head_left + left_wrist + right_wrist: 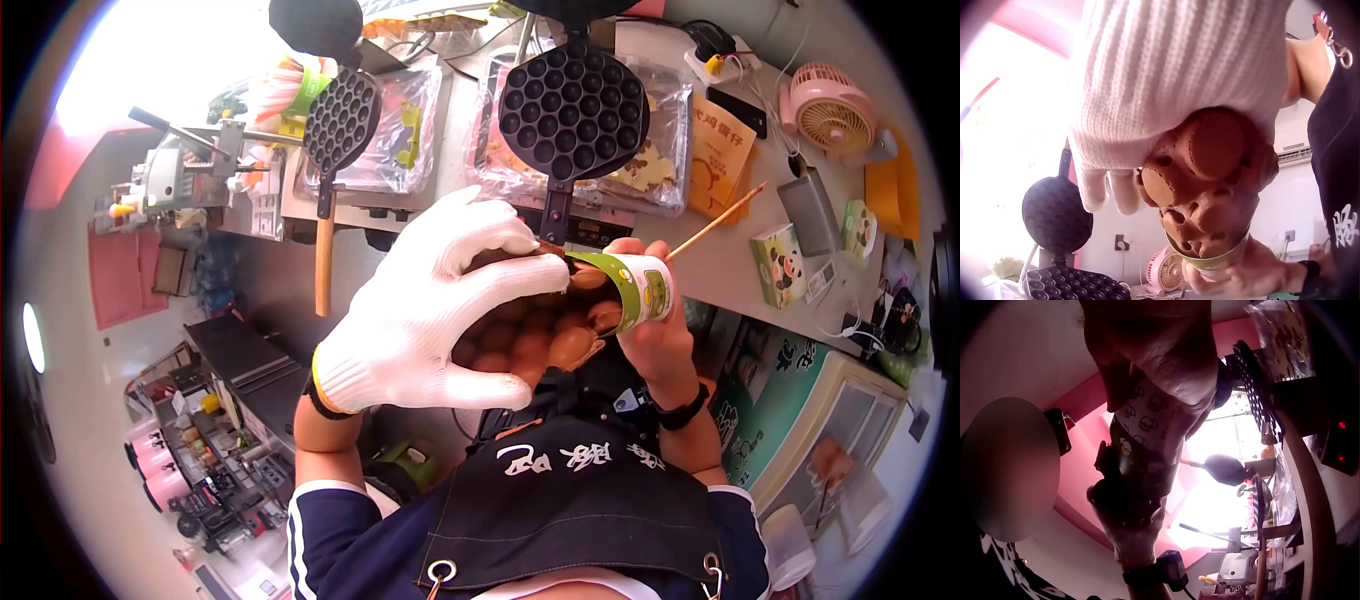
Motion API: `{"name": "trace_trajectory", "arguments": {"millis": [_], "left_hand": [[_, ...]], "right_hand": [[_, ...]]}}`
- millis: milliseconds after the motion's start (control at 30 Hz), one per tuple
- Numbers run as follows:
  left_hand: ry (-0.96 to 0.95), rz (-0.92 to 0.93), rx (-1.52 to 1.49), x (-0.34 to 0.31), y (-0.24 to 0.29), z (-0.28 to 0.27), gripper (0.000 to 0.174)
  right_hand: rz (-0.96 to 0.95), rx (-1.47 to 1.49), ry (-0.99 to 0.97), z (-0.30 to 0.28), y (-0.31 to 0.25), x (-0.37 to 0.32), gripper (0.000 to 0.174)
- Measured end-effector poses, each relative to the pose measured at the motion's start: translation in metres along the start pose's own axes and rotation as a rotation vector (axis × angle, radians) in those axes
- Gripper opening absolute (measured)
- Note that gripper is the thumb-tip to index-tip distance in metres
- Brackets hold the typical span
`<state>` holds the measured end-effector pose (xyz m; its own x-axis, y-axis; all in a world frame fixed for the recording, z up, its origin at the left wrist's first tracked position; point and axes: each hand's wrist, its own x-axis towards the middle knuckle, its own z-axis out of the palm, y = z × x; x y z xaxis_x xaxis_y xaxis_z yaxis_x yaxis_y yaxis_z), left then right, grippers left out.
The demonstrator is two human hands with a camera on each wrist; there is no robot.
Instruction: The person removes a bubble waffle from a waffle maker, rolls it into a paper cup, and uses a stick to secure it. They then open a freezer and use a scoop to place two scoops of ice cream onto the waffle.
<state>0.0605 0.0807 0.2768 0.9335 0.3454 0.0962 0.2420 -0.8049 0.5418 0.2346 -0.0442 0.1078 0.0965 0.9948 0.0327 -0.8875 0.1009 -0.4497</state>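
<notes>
A brown egg waffle (520,335), bubbly and rolled up, sits with one end in a green-and-white paper cup (645,288). My left hand (430,320), in a white knitted glove, curls over the waffle and grips it; the glove hides much of its top. Bare, my right hand (660,345) holds the cup from outside, fingers wrapped round it. In the left wrist view the waffle (1210,169) rises from the cup's rim below the glove. A thin wooden stick (720,220) juts out beside my right fingers.
Ahead on the counter stand a dark egg-waffle iron (574,110), opened, and a second one (342,120) with a wooden handle (324,255). Plastic-covered trays (660,150) lie beneath. To the right are a pink fan (828,108), a small printed box (778,265) and a power strip (722,65).
</notes>
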Motion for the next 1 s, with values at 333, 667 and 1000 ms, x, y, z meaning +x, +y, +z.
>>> {"name": "trace_trajectory", "arguments": {"millis": [333, 667, 1000], "left_hand": [[-0.076, 0.058, 0.027, -0.009, -0.009, -0.017, 0.088], [-0.267, 0.343, 0.084, -0.015, 0.025, -0.022, 0.07], [-0.388, 0.426, 0.058, -0.02, 0.053, -0.002, 0.085]], "right_hand": [[0.032, 0.096, 0.026, -0.002, 0.005, -0.002, 0.06], [-0.04, 0.101, -0.029, 0.006, 0.011, -0.029, 0.06], [-0.129, 0.229, 0.098, 0.017, 0.018, -0.098, 0.055]]}}
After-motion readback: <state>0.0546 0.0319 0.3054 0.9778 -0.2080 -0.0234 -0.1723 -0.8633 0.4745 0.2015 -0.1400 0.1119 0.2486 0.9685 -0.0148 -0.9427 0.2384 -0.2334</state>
